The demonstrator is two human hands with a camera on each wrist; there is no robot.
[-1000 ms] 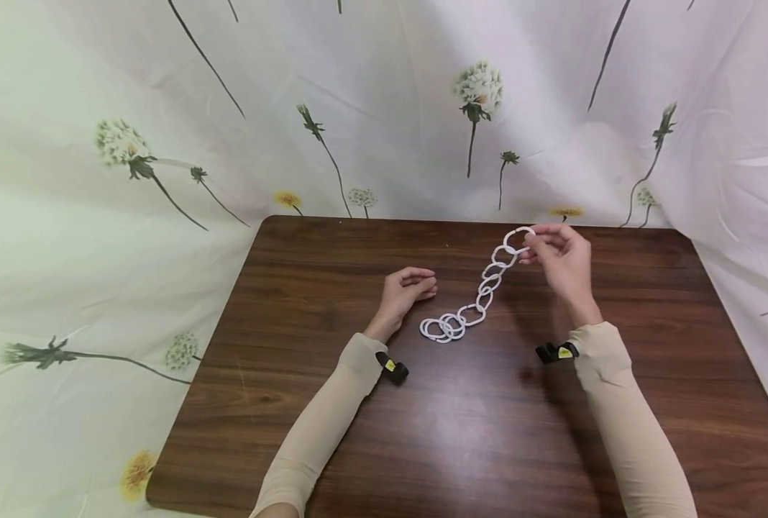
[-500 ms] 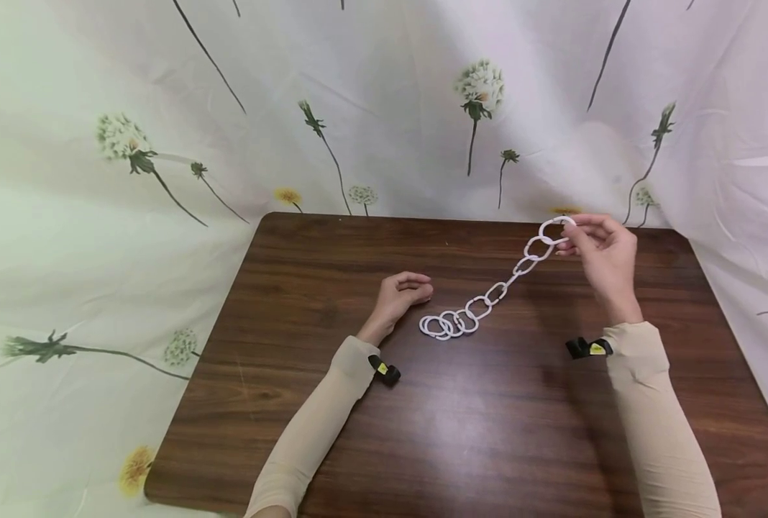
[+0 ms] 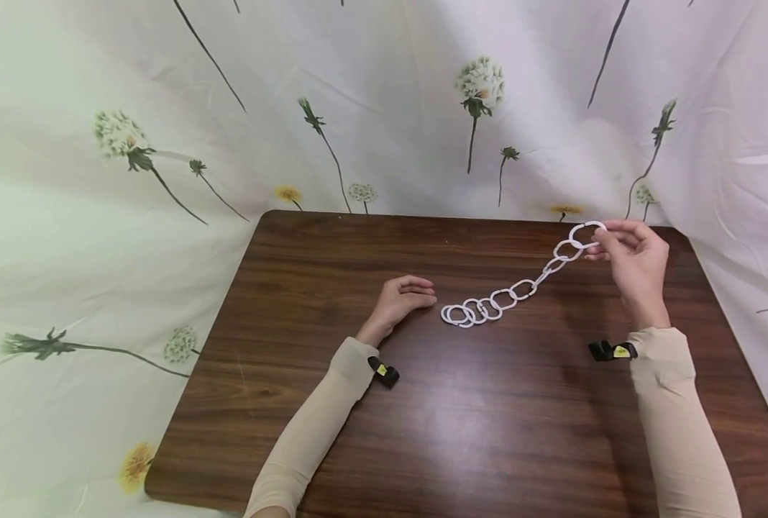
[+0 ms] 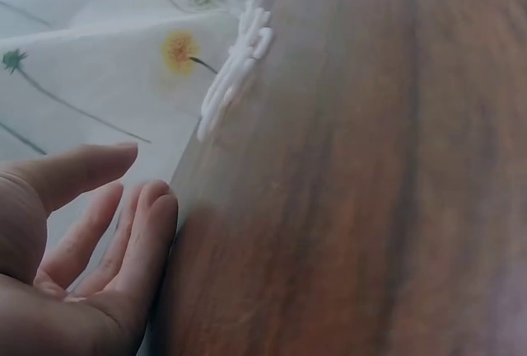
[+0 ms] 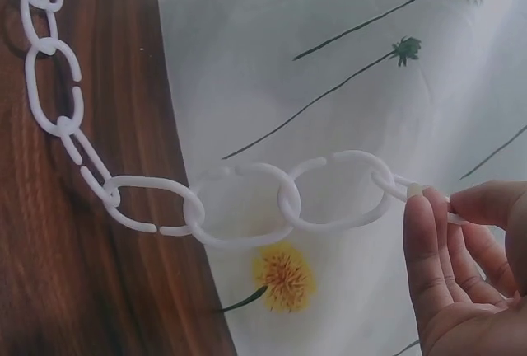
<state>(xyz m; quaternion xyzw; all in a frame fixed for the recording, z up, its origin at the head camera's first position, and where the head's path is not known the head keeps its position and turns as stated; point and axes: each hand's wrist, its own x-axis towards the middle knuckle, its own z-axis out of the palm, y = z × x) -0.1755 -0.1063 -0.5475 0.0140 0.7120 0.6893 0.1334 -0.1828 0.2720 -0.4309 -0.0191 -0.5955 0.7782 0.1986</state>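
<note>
A white plastic chain [image 3: 503, 299] of oval links runs across the tabletop in the head view. My right hand [image 3: 639, 262] pinches its end link between thumb and fingers, raised near the far right of the table. From there the chain slopes down to the left, and its last links lie bunched on the wood. My left hand [image 3: 402, 303] holds nothing; its fingers are loosely bent, fingertips just left of the bunched links. In the right wrist view several links [image 5: 239, 208] hang between the pinching fingers [image 5: 424, 249] and the table. The left wrist view shows the bunched links [image 4: 235, 67] ahead of the fingers.
A dark wood-grain table [image 3: 474, 432] with rounded corners fills the lower view. Behind it and at its sides hangs a white cloth [image 3: 390, 108] printed with dandelions. Each wrist wears a black camera band, such as the left band [image 3: 384, 372].
My right hand has moved to the right, drawing out the chain. The bunched links have slid slightly right and away from me. My left hand has stayed nearly in place.
</note>
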